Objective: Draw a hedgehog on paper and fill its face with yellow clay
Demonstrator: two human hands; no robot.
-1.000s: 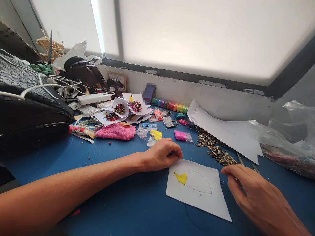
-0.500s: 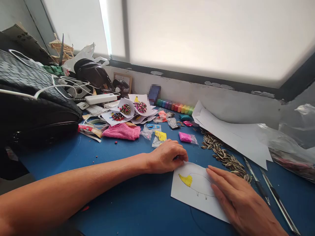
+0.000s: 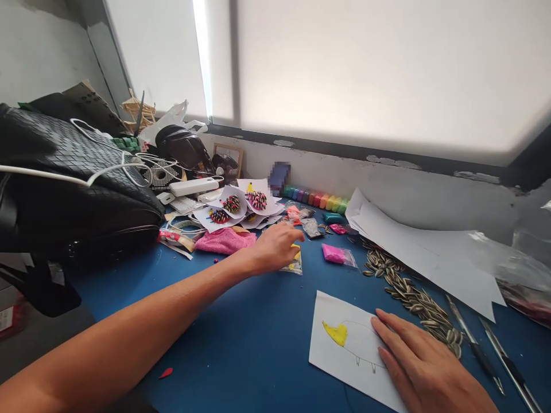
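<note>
My right hand [image 3: 424, 361] lies flat on a white sheet of paper [image 3: 325, 358], its fingers stretched out over the sheet's right side. On the sheet is a pencil outline of an animal with short legs, its pointed head filled in with yellow clay [image 3: 336, 333]. My left hand [image 3: 279, 246] is held out over the desk, fingers bent and apart, with nothing seen in it. Just under it is a clear bag of yellow clay [image 3: 295, 262], partly covered by the hand. A bag of pink clay [image 3: 334, 254] lies to its right.
Sunflower seeds [image 3: 408, 292] are heaped right of the paper, beside a pen [image 3: 477, 350] and a craft knife [image 3: 510, 364]. Finished seed pictures [image 3: 256, 201], a pink cloth [image 3: 224, 241] and a black bag [image 3: 107, 212] are at left. Clay blocks [image 3: 316, 198] line the wall.
My left hand has left the paper's top corner and moved away and to the left, over the yellow clay bag. My right hand stays on the sheet. The view has shifted left.
</note>
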